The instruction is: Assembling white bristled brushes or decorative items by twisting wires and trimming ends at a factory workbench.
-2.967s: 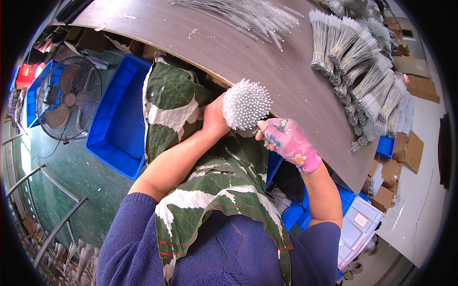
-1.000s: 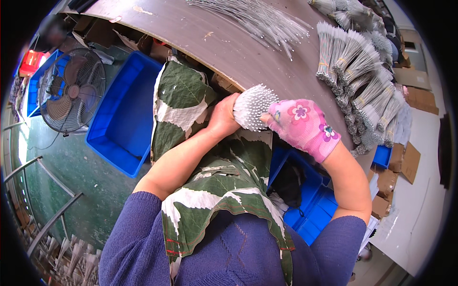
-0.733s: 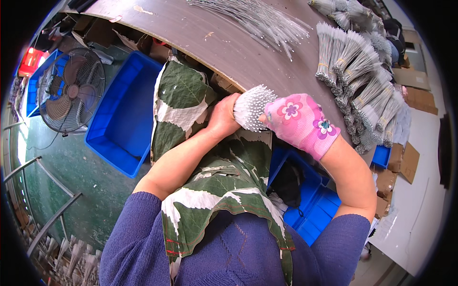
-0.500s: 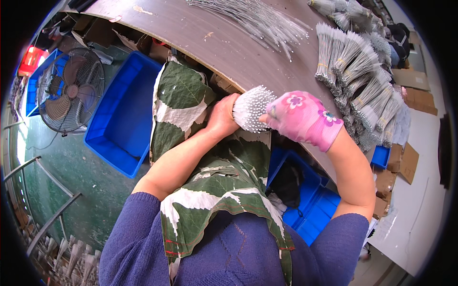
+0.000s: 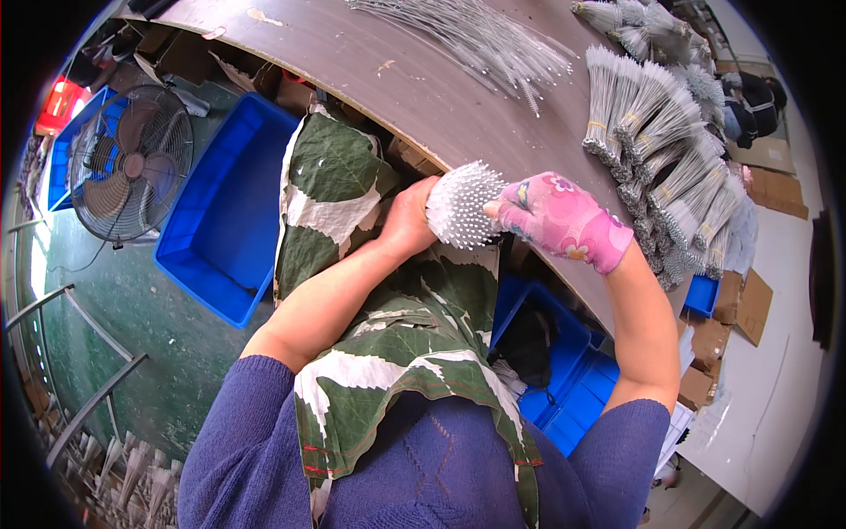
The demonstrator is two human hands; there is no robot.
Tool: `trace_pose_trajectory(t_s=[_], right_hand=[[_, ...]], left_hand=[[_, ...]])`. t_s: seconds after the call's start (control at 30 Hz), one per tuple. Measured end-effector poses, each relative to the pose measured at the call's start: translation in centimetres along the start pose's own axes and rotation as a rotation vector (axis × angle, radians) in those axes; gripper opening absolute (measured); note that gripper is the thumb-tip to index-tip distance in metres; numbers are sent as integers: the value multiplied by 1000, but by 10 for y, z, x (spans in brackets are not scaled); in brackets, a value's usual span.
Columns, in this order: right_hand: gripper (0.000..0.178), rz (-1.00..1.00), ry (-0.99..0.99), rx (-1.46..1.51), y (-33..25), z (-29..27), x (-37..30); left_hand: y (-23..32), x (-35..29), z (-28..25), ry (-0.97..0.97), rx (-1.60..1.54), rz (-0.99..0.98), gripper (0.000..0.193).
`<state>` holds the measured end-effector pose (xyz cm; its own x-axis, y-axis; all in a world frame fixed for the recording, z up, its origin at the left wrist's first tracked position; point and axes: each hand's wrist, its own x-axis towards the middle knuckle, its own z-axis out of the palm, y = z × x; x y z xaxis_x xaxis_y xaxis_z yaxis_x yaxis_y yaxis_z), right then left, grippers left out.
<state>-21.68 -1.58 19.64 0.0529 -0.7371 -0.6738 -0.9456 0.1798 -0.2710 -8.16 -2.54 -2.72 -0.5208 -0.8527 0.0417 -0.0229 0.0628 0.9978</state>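
Observation:
My bare left hand (image 5: 411,217) is closed around a thick bundle of thin wire brushes (image 5: 460,204). Their white tips face up and fan out in a round head, just off the table's near edge. At the right side of this head is my right hand (image 5: 553,216), in a pink knitted glove with flowers. Its fingers are curled and the thumb and forefinger meet at the tips of the bundle. Whatever they pinch there is too small to make out. The wires' lower ends are hidden by my left hand.
Loose wire brushes (image 5: 476,44) lie across the brown table (image 5: 352,66). Tied brush bundles (image 5: 652,115) are piled at its right. Below left are a blue bin (image 5: 220,212) and a standing fan (image 5: 132,166); another blue bin (image 5: 577,379) holds a dark bag.
My right hand has turned a little at the bundle's edge, showing more of the glove's back. The bundle has shifted slightly left in my left hand. A person at the far right has moved.

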Motion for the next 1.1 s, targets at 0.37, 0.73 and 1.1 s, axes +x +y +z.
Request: trace_pose_trajectory(t_s=[0.37,0.73,1.1], right_hand=[[45,-23,-102,-70,-6,-7,14],[40,-11,29,263,15,-2,4],[83,-123,367,1229,61,91,-29]], left_hand=[[4,-1,-3,-13,79,2,30],[8,0,-3,-30,66,9,30],[24,6,-9,-472,-239,-132,50]])
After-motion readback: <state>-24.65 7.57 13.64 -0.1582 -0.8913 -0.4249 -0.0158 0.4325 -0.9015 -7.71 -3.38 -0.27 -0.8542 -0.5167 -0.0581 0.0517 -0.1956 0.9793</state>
